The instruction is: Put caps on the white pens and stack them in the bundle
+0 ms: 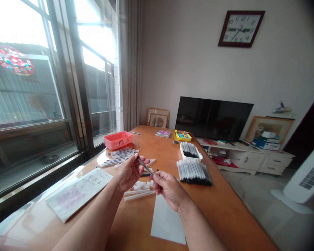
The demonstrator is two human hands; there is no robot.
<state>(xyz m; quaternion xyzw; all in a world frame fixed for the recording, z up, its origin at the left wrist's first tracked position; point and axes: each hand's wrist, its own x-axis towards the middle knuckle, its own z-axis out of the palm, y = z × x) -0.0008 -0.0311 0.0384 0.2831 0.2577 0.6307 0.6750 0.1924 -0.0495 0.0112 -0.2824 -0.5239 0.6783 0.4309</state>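
Observation:
My left hand (130, 170) and my right hand (167, 188) are raised over the wooden table (225, 209), both pinched on one thin grey pen (146, 167) that slants between them. Left fingers hold its upper end, right fingers its lower end. Below the hands lie loose white pen barrels (139, 195) and short white caps (142, 185). More loose white pens (121, 155) are spread to the left. To the right lies a neat pile of assembled pens (193, 171) with dark tips.
A white tray (190, 150) of pens stands behind the pile. A pink plastic box (118, 139) sits near the window. A printed sheet (77, 191) lies at left, a white paper (167, 219) under my right arm. Small books, a yellow box and a television stand beyond.

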